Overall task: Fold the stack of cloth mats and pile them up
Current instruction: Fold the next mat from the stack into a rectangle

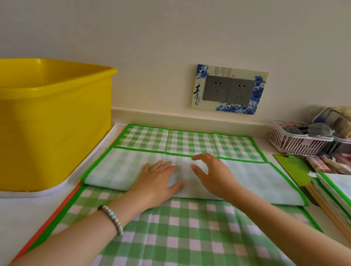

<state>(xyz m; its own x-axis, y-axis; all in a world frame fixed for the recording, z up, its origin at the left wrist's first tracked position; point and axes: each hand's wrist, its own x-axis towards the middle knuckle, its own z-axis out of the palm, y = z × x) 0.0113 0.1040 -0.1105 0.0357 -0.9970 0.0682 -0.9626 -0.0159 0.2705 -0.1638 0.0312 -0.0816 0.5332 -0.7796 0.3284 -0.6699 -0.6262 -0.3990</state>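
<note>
A green checked cloth mat (186, 244) with a green border lies spread on the counter. A folded mat (116, 168), pale side up, lies across its middle. My left hand (158, 182) rests flat on the fold, fingers straight. My right hand (211, 174) hovers over the fold beside it, fingers spread and slightly bent, holding nothing. Beyond the fold shows the checked far part of a mat (190, 142). An orange edge (52, 220) of another mat peeks out underneath on the left. A pile of folded mats (341, 192) sits at the right edge.
A big yellow plastic tub (48, 117) stands on a white tray at the left. A pink basket (299, 141) with odds and ends sits at the back right, pink rolls in front of it. A double wall socket (228, 90) is on the wall behind.
</note>
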